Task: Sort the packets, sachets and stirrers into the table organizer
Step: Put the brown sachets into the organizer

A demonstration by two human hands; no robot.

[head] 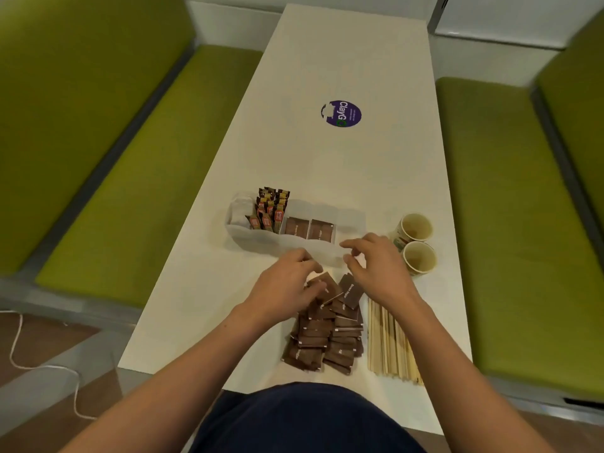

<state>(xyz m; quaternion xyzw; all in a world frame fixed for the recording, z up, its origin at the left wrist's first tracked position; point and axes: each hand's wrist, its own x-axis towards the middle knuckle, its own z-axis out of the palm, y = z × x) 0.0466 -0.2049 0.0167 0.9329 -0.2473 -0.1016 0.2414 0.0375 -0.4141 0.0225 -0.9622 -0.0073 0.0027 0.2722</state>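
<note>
A translucent table organizer (351, 220) stands across the white table, holding white sachets (240, 209) at its left, upright coffee sticks (271, 209) beside them, and brown sugar packets (309, 228) in two middle compartments. A heap of brown packets (327, 335) lies in front of me. My left hand (287, 286) pinches a brown packet (325, 284) at the top of the heap. My right hand (376, 266) hovers beside it with fingers loosely curled, holding nothing that I can see. Wooden stirrers (389, 344) lie in a bundle right of the heap.
Two paper cups (415, 243) stand at the organizer's right end, close to my right hand. A purple round sticker (341, 113) marks the table's middle. Green benches (137, 165) flank the table on both sides. A white cord (19, 351) trails on the floor at left.
</note>
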